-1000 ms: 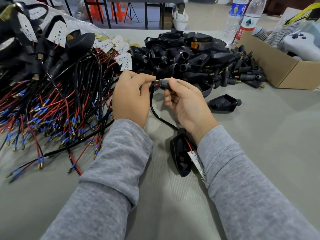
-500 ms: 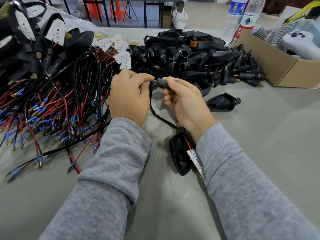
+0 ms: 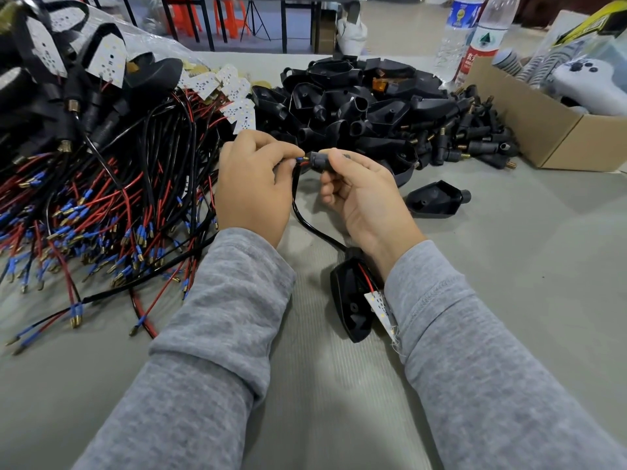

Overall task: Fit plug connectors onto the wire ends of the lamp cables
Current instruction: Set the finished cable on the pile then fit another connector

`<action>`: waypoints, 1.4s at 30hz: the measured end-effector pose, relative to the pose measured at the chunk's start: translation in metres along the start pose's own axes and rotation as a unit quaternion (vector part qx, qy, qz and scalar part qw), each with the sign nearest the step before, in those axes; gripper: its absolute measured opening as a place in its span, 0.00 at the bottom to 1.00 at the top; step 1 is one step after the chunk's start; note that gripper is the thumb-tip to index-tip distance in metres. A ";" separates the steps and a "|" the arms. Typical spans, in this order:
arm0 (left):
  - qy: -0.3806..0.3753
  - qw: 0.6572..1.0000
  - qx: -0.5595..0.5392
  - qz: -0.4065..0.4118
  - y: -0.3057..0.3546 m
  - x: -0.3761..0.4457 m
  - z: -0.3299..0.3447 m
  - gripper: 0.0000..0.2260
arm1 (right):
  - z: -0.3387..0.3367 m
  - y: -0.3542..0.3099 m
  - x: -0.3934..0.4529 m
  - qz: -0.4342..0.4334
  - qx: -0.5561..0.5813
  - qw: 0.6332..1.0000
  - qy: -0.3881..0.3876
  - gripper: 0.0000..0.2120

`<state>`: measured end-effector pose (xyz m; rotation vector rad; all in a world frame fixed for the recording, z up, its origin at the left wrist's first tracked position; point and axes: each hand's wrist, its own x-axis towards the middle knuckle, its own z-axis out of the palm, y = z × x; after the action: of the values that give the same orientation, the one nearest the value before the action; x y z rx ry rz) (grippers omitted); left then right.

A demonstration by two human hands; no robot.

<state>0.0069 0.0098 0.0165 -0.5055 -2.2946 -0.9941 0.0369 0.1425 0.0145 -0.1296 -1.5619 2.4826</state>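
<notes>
Grey surface (image 3: 509, 266) is carrying the whole job, w/ chair legs and floor showing behind it. Left hand (image 3: 251, 188) is pinching the wire ends (image 3: 302, 160) betw. thumb and forefinger: red and blue sleeved tips w/ a brass terminal showing. Right hand (image 3: 359, 195) is gripping the plug connector (image 3: 319, 160), a short black cylinder, thumb on top, fingers curled under. Connector's long axis is lying roughly horizontal, left-right, open end facing the wire tips, which are touching or just entering it; can't tell how far in. Black cable (image 3: 305, 222) is dropping from the pinch, curving down and right to a black lamp housing (image 3: 349, 300) lying on the surface under the right wrist, a white LED board (image 3: 380, 307) at its side. Left: big tangle of red/black cables (image 3: 118, 205) w/ blue-sleeved ends. Behind the hands: pile of black housings (image 3: 356, 103) and connectors. Far right: cardboard box (image 3: 543, 130), two bottles (image 3: 475, 39) beside it.
</notes>
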 end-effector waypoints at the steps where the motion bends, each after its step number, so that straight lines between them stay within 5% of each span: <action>1: -0.003 1.000 -0.008 -0.002 0.000 0.000 0.000 0.09 | 0.000 0.000 0.000 0.001 -0.001 1.000 0.001 0.08; 10: -0.007 0.996 -0.082 -0.027 0.005 -0.002 0.003 0.09 | -0.002 -0.001 -0.001 -0.008 -0.030 0.999 -0.016 0.08; 19: -0.005 0.999 -0.024 -0.041 0.004 -0.001 0.002 0.11 | -0.004 0.001 0.001 -0.029 -0.063 0.997 -0.024 0.08; 34: -0.015 0.980 -0.190 -0.054 0.005 -0.004 0.009 0.07 | -0.005 -0.004 0.001 0.005 0.007 1.000 -0.007 0.09; 42: 0.000 0.989 -0.147 0.009 0.001 -0.005 0.011 0.03 | -0.010 -0.004 0.001 0.004 0.029 1.000 -0.006 0.06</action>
<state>0.0075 0.0183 0.0084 -0.6427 -2.1483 -1.3326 0.0382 0.1532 0.0141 -0.1133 -1.4953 2.5370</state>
